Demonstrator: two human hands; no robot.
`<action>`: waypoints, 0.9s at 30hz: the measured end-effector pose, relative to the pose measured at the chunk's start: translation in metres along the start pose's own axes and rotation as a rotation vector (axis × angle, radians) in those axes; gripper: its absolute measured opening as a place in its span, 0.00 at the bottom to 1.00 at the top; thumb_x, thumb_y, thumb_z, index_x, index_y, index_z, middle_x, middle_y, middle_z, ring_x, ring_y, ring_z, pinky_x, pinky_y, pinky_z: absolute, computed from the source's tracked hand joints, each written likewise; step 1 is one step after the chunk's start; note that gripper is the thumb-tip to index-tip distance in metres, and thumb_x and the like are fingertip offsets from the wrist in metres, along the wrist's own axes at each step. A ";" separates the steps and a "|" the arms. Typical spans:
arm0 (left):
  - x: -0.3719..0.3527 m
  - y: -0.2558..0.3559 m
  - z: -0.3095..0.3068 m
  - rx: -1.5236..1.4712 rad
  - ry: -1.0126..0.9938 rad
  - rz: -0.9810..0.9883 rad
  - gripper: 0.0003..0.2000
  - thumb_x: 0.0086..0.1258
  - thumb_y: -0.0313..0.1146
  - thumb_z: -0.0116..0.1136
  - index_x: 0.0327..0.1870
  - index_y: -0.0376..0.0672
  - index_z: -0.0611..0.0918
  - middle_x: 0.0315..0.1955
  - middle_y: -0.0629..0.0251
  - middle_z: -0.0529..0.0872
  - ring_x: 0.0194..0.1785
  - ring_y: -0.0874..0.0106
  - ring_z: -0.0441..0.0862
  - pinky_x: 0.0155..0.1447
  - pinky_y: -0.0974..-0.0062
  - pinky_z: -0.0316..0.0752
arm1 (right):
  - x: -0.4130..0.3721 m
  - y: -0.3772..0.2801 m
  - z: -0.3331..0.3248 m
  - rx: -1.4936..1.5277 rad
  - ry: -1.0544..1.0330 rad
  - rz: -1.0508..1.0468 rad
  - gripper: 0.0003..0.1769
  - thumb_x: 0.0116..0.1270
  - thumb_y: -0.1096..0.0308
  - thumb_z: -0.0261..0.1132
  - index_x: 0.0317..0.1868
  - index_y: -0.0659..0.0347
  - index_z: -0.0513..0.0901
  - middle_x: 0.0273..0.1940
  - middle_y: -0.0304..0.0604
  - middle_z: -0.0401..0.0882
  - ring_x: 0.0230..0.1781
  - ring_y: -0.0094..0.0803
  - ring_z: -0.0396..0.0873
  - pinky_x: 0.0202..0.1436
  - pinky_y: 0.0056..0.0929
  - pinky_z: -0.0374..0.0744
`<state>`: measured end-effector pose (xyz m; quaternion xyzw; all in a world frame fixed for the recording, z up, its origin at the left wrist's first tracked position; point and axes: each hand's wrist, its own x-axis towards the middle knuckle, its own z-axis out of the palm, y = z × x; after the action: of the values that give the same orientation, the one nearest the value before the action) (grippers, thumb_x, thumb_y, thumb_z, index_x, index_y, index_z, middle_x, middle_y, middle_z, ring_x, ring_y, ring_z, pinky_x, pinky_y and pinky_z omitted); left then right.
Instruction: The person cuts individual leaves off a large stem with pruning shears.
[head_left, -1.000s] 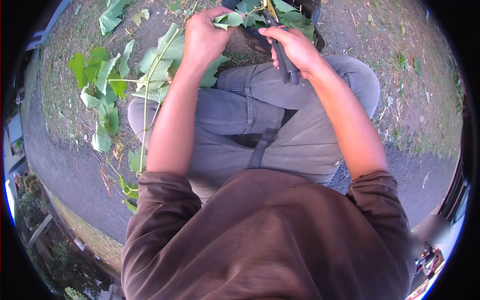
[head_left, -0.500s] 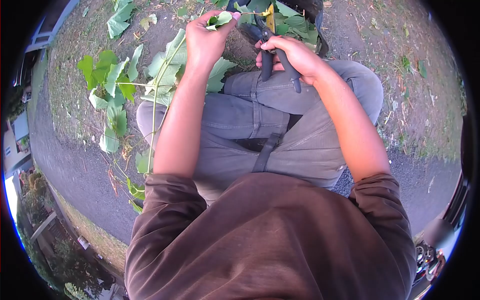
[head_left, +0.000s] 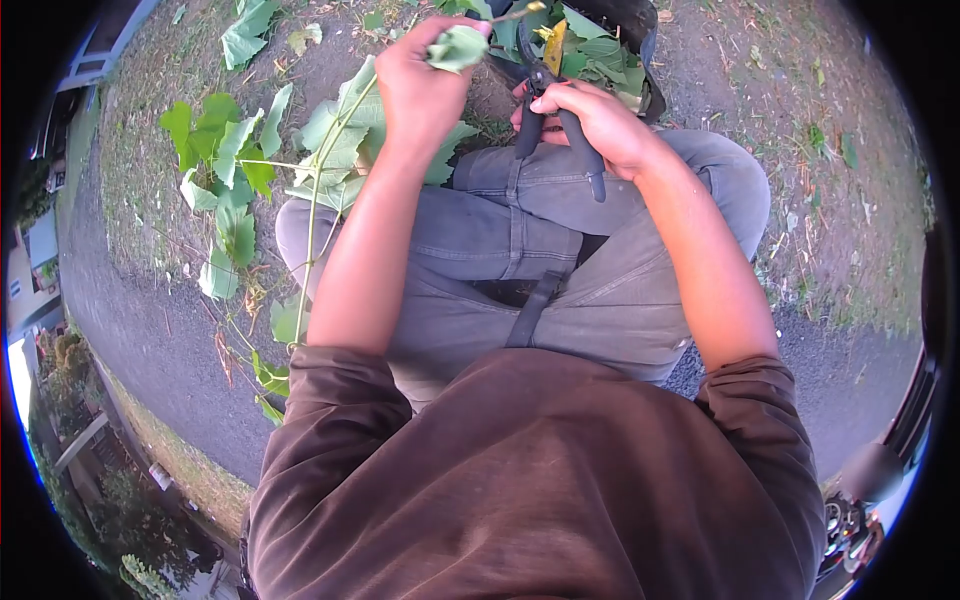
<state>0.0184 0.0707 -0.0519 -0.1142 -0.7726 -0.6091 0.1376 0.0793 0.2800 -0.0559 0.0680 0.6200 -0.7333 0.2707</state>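
My left hand (head_left: pixel 428 78) pinches a thin green vine stem (head_left: pixel 512 14) near its tip, with a small leaf (head_left: pixel 458 48) at the fingers. My right hand (head_left: pixel 590 115) is wrapped round pruning shears (head_left: pixel 540 75) with dark handles and a yellow part. The handles are spread and the blades point away from me, just right of the stem and apart from my left hand. Beyond the shears, a black container (head_left: pixel 655 85) holds cut green leaves (head_left: pixel 600 60). A long leafy vine (head_left: pixel 318 190) runs beside my left forearm.
My crossed legs (head_left: pixel 510 225) in grey trousers lie below my hands. More broad leaves (head_left: pixel 235 235) are on the ground at the left, with one leaf (head_left: pixel 247 35) at the upper left. A motorcycle (head_left: pixel 845 520) stands at the lower right edge.
The leaf at my left fingers has turned and moved slightly down and right. The stem tip now angles higher above the shears. The shears have shifted slightly, with their handles still spread.
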 end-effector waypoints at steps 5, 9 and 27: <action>-0.005 0.003 0.006 0.339 -0.145 0.334 0.11 0.65 0.25 0.77 0.47 0.46 0.94 0.36 0.62 0.94 0.39 0.67 0.92 0.46 0.70 0.83 | -0.004 -0.005 0.003 0.049 0.092 -0.025 0.20 0.78 0.55 0.64 0.56 0.64 0.85 0.48 0.44 0.89 0.50 0.29 0.87 0.58 0.34 0.83; -0.005 0.003 0.003 0.478 -0.229 0.496 0.12 0.63 0.28 0.77 0.48 0.48 0.93 0.36 0.63 0.92 0.39 0.60 0.89 0.47 0.66 0.81 | 0.000 -0.002 -0.004 0.070 0.111 -0.009 0.21 0.78 0.54 0.62 0.52 0.65 0.87 0.40 0.44 0.89 0.39 0.31 0.89 0.47 0.35 0.86; 0.001 0.002 0.003 0.277 -0.106 0.150 0.07 0.73 0.33 0.76 0.48 0.44 0.94 0.36 0.63 0.96 0.39 0.77 0.90 0.47 0.74 0.83 | -0.003 -0.015 -0.013 0.138 0.159 0.058 0.19 0.76 0.53 0.62 0.48 0.62 0.84 0.32 0.45 0.86 0.32 0.35 0.87 0.41 0.38 0.87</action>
<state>0.0180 0.0737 -0.0501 -0.1837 -0.8448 -0.4777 0.1561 0.0716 0.2942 -0.0448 0.1624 0.5853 -0.7583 0.2367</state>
